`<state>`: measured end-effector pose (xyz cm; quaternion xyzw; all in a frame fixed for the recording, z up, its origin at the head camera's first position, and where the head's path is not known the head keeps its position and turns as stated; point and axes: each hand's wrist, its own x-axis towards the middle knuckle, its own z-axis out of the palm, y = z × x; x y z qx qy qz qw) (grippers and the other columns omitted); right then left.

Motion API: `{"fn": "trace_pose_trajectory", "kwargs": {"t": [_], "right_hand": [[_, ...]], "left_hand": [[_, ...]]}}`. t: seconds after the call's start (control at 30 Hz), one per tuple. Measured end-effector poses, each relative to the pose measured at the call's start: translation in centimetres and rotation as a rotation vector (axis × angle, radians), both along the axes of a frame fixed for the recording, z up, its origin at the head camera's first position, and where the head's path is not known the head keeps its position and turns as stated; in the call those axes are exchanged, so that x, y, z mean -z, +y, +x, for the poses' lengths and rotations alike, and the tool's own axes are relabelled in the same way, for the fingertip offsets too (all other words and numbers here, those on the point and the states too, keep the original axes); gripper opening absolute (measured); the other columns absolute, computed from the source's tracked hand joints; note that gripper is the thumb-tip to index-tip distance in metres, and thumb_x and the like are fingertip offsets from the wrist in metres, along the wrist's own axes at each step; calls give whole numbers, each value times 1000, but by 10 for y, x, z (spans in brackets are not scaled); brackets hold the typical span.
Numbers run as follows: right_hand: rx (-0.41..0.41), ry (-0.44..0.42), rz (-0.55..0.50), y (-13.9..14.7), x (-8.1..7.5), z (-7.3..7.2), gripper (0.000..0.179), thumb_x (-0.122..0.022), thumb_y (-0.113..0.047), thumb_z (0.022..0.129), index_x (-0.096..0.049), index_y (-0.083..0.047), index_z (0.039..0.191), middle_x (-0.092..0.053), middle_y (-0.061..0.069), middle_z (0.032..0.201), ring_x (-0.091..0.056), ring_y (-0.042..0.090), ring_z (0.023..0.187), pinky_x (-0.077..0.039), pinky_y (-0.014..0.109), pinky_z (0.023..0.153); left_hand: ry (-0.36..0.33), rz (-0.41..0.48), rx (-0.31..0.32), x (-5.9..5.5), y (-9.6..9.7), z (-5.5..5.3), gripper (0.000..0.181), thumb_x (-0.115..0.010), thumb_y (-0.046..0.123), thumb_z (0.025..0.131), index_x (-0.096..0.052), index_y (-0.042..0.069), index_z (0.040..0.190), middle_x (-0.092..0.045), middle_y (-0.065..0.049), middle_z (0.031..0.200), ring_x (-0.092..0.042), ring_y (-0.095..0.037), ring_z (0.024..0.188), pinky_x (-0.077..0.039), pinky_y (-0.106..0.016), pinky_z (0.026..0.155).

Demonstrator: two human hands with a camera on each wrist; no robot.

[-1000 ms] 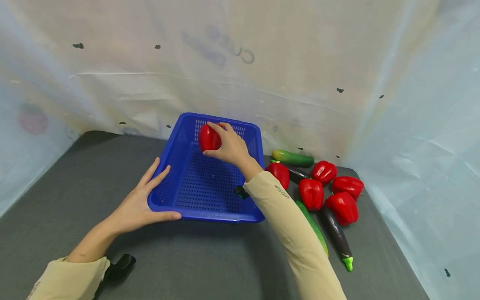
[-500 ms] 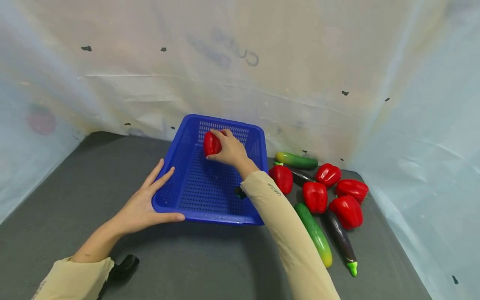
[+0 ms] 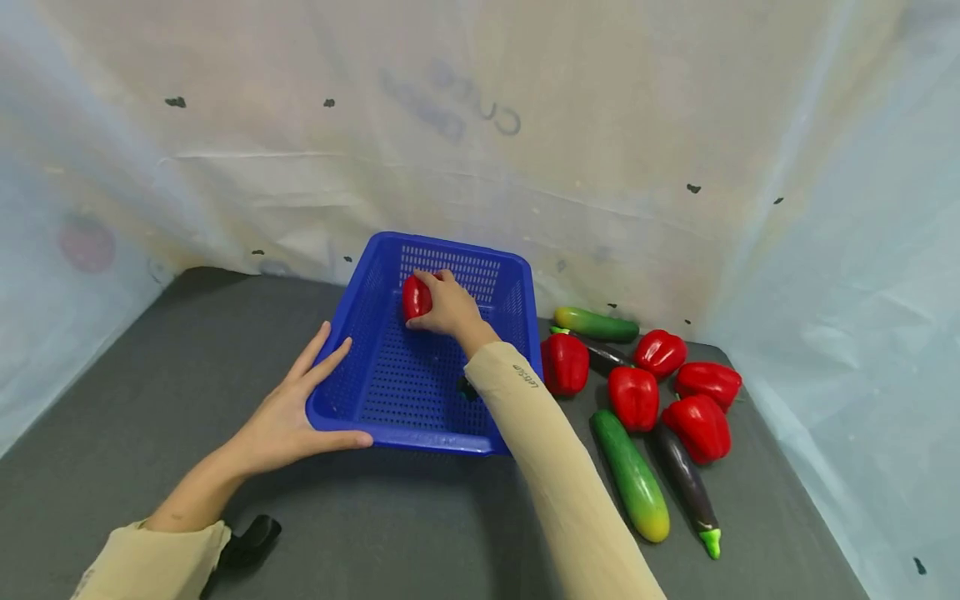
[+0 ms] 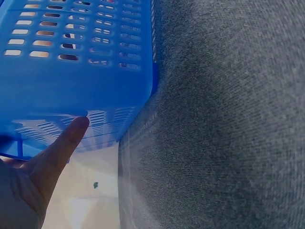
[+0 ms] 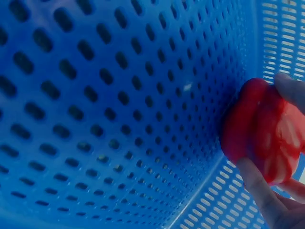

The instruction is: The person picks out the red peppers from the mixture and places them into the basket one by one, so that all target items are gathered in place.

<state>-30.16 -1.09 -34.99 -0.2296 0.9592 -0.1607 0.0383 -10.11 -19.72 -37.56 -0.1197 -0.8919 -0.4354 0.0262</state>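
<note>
My right hand grips a red bell pepper inside the blue plastic basket, close to its back left corner. In the right wrist view, fingers and thumb lie around the bell pepper, right at the perforated floor. My left hand is spread at the basket's front left corner, thumb along the front rim and straight fingers against the left side. In the left wrist view a digit of the left hand touches the slotted basket wall.
Right of the basket lie several red bell peppers, a cucumber in front, another cucumber at the back, and two eggplants, one in front and one behind. A pale sheet rises behind the dark table.
My right hand has lowered the bell pepper toward the basket's floor and shifted slightly left within the basket. The left hand stays at the corner. The whole view has drifted slightly.
</note>
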Motion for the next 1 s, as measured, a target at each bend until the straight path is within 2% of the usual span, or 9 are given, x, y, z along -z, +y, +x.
{"fn": "trace_pose_trajectory", "kwargs": {"t": [0.23,0.4,0.53,0.77,1.0], "right_hand": [[2,-53,-47,-13,4,2,83,-77,-31,80,-33,-21,150,-28,15,154,-40,34,135,-43,47,104],[-15,-81,-59,-16,5,2,77,-71,-24,86,-30,-21,152,-21,18,157,-32,36,140,-38,47,108],[-32,-76,-56,-19,8,1,73,-68,-22,89,-30,-21,152,-19,19,157,-32,36,141,-35,48,110],[-24,-28,-19,-25,11,1,73,-70,-26,88,-34,-24,150,-25,17,156,-36,35,139,-37,47,109],[-13,-53,-38,-26,9,2,77,-73,-27,85,-32,-27,151,-23,16,157,-35,36,139,-39,49,107]], "left_hand": [[2,20,-3,-1,-3,3,109,-84,36,70,-16,27,155,12,1,162,-7,-53,141,-24,-79,92],[-1,20,-4,-1,-4,3,109,-84,36,70,-16,28,155,12,0,162,-7,-55,140,-23,-80,92],[-5,14,-7,0,-4,3,109,-84,36,70,-15,29,155,12,0,162,-8,-55,140,-24,-80,92],[1,14,-8,1,-3,5,108,-84,36,71,-16,26,155,12,0,162,-12,-55,139,-27,-79,92],[7,11,-13,1,-4,4,108,-83,36,71,-16,27,155,11,0,162,-11,-55,139,-26,-79,92]]}}
